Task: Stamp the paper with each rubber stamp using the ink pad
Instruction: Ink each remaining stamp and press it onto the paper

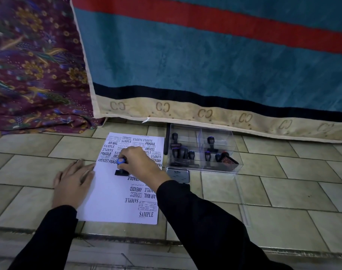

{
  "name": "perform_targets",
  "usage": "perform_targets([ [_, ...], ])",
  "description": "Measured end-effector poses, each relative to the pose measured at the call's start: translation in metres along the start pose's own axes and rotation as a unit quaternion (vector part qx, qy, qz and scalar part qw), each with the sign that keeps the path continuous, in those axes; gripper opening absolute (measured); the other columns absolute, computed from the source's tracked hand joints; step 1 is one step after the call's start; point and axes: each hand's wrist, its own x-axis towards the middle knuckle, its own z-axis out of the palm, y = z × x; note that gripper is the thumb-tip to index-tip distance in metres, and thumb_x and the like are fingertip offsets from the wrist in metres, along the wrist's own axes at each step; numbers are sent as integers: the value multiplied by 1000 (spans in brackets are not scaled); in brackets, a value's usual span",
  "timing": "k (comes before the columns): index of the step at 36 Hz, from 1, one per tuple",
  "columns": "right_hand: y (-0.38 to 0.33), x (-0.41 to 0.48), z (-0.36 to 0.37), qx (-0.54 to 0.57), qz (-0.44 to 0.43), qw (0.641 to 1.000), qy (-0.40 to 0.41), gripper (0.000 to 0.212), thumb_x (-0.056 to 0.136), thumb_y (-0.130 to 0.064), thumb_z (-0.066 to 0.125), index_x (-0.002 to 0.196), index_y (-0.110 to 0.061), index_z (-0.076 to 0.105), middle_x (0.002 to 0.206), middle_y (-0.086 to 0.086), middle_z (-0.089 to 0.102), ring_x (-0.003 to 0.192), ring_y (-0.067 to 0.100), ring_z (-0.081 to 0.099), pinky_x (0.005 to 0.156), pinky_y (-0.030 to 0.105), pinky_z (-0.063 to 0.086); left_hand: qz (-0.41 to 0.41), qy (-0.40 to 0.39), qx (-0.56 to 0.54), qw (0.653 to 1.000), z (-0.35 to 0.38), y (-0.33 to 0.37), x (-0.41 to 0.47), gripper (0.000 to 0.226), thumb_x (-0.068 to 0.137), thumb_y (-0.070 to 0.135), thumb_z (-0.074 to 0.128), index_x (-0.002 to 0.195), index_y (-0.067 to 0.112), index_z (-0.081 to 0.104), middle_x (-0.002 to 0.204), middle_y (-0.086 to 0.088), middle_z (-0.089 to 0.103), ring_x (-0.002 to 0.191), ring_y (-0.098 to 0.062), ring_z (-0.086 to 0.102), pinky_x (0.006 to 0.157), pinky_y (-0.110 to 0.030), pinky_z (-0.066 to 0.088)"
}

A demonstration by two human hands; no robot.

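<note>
1. Pressing a stamp (121, 168) onto the paper (111, 199), I have my right hand (139, 162) clamped around its handle; my left hand (72, 184) lies flat on the paper's left edge, fingers spread.
2. Many imprints already cover the paper; I judge the task well along.
3. Right of the paper sit the ink pad (178, 175) and a clear box (201, 151) of remaining stamps.
4. The paper lies on a tiled floor (283, 182), beyond it a striped blanket (205, 61).

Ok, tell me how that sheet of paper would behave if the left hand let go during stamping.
The paper looks thin, so it would probably slide on the smooth tile floor. The left hand pinning its edge suggests this. Lifted, it would likely droop.
</note>
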Motion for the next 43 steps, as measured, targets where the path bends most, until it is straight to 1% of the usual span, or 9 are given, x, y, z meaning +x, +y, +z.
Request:
perform_targets([
  [10,-6,-8,13,-69,-40,997,3,4,82,2,61,83,5,59,92,17,58,78,31,56,62,36,49,8,0,-8,1000,-1,2,-2,49,83,44,37,122,29,63,147,-5,44,141,-18,29,113,-43,11],
  [15,-10,-5,9,-69,-26,997,8,1,81,6,59,80,6,58,91,18,56,72,29,53,57,29,40,12,2,-4,1000,-1,1,-3,47,85,42,38,123,30,62,148,-5,43,141,-18,29,113,-43,12],
  [21,-11,-11,17,-88,-36,995,18,35,78,14,51,60,-11,34,78,9,45,64,26,49,52,29,39,15,-1,6,1000,3,-4,-1,39,90,37,44,125,30,60,148,-5,42,141,-19,29,112,-45,13],
  [28,-9,-8,14,-42,-18,999,24,11,80,10,57,72,3,53,89,19,55,72,31,55,62,38,51,11,-8,4,1000,-2,-1,-2,49,85,46,35,125,31,60,149,-2,42,141,-17,29,113,-42,11],
  [30,-4,-9,11,-12,-2,1000,27,2,81,6,59,79,5,59,91,18,58,76,29,55,64,33,47,4,-14,-4,1000,-3,-1,-2,50,85,47,34,125,33,60,149,0,41,141,-15,28,113,-41,10],
  [33,12,-12,-7,63,52,992,97,9,84,-1,59,78,-7,59,91,9,58,73,13,51,68,16,41,-1,-21,-9,1000,-3,-4,-2,50,86,47,30,125,37,58,150,3,39,142,-11,26,114,-40,9],
  [35,26,-17,-28,84,75,977,183,6,84,-4,62,85,-10,62,94,7,61,78,13,56,76,22,48,-4,-22,-12,1000,-2,-5,-2,50,87,47,28,126,38,58,150,4,39,142,-11,25,114,-39,8],
  [38,49,-24,-70,93,101,953,270,26,85,-6,64,110,-9,60,104,5,66,89,14,63,85,25,52,-13,-22,-20,999,-2,-1,-1,50,88,48,28,127,37,57,150,3,40,141,-11,26,114,-38,8],
  [43,99,-45,-138,70,171,914,361,24,85,-4,63,108,-11,59,104,7,68,84,17,68,80,30,57,-20,-14,-25,999,-4,1,-2,49,88,48,29,126,35,58,148,3,42,141,-12,28,114,-40,10],
])
